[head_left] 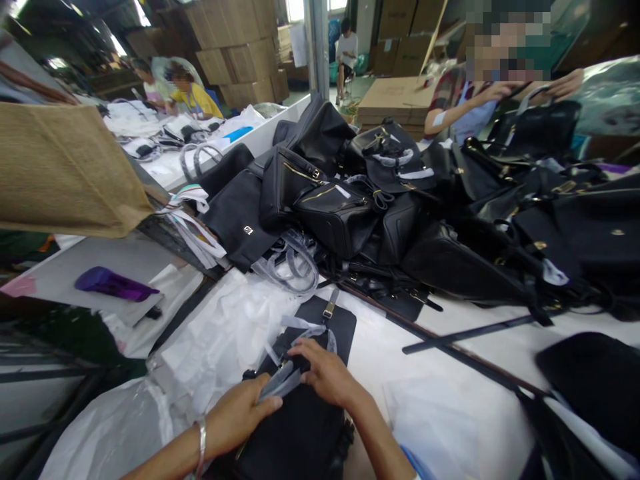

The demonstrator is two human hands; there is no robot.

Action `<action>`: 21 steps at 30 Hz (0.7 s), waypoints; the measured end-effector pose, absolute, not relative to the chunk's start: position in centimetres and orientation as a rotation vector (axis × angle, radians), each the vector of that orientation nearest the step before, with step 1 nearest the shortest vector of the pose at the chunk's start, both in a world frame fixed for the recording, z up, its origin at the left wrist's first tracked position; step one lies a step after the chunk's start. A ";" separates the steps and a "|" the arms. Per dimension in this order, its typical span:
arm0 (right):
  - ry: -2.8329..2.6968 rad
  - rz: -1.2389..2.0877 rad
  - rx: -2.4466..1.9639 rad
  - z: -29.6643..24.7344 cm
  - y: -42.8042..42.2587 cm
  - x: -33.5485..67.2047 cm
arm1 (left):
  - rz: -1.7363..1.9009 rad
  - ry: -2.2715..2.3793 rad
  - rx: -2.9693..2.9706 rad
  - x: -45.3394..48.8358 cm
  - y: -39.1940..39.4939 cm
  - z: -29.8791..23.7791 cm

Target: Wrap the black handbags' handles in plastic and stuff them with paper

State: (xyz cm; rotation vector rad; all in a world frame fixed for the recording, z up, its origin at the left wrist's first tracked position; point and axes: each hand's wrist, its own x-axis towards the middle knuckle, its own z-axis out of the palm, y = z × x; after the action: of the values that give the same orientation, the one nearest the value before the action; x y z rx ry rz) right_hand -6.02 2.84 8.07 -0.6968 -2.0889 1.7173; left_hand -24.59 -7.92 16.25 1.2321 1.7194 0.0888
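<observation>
A black bag (295,433) with a gold buckle (329,309) on its flap lies on the white table in front of me. My left hand (240,410) is closed on a plastic-wrapped handle (283,381) of this bag, thumb along its near side. Just right of it, my right hand (325,373) reaches over the bag with fingers bent at the wrapping by the handle. What its fingertips grip, if anything, is too small to make out. A looser strip of clear wrapping (305,327) crosses the flap beyond my fingers.
A heap of black bags (340,213) covers the far side of the table. White plastic sheets (220,333) lie to the left, near a purple object (115,283) on a side shelf. A black strap (465,335) stretches across at right. A co-worker (460,107) handles another bag.
</observation>
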 end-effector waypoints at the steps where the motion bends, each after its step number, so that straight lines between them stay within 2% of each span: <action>1: -2.137 1.666 -0.703 7.8 3.3 -6.2 | 0.058 1.735 1.266 -24.6 -7.8 16.0; 4: -2.165 1.575 -0.742 7.0 3.8 -6.7 | -0.018 1.779 1.354 -24.6 -7.8 15.0; 13: -2.121 1.581 -0.784 6.2 3.6 -7.0 | -0.330 1.941 1.587 -23.2 -6.4 13.1; 18: -1.998 1.775 -0.714 5.7 5.1 -5.9 | -0.342 1.927 1.538 -23.0 -5.6 13.5; 21: -2.066 1.718 -0.769 5.1 6.0 -6.0 | -0.359 1.922 1.547 -23.0 -5.1 13.8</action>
State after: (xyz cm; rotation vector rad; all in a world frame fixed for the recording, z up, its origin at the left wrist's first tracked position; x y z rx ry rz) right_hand -6.02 5.99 5.10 -0.7688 -2.0656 1.7176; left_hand -23.00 -5.09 13.76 1.5469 1.9225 -0.3591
